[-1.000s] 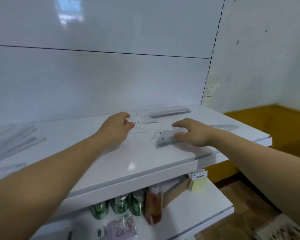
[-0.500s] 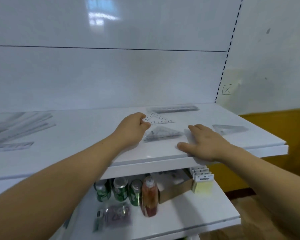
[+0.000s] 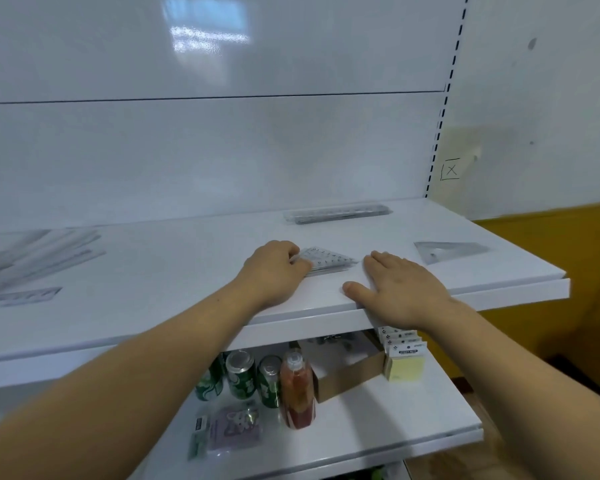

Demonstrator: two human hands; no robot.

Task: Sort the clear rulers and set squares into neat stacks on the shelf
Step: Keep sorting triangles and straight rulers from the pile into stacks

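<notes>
Squaring the set square stack [image 3: 329,263] at shelf [image 3: 187,271] middle | left hand [image 3: 274,268] curls on its 9 o'clock corner | right hand [image 3: 402,289] flat, holding nothing, at 3 o'clock | tip: push edges even, gently

Bare upper shelf [image 3: 174,278] lies between the loose rulers [image 3: 39,258] at the far left and the left hand [image 3: 274,271], whose fingers curl on a corner of the pile of set squares [image 3: 329,263]. The right hand [image 3: 400,289] lies flat just right of that pile, a narrow gap between them. Behind both, bare surface runs to the ruler stack [image 3: 336,213] against the back panel [image 3: 222,150]. A lone set square [image 3: 447,251] sits near the right edge. Under the upper shelf, cans [image 3: 243,375], a bottle [image 3: 297,393] and a cardboard box [image 3: 347,379] crowd the lower shelf [image 3: 378,420].
</notes>
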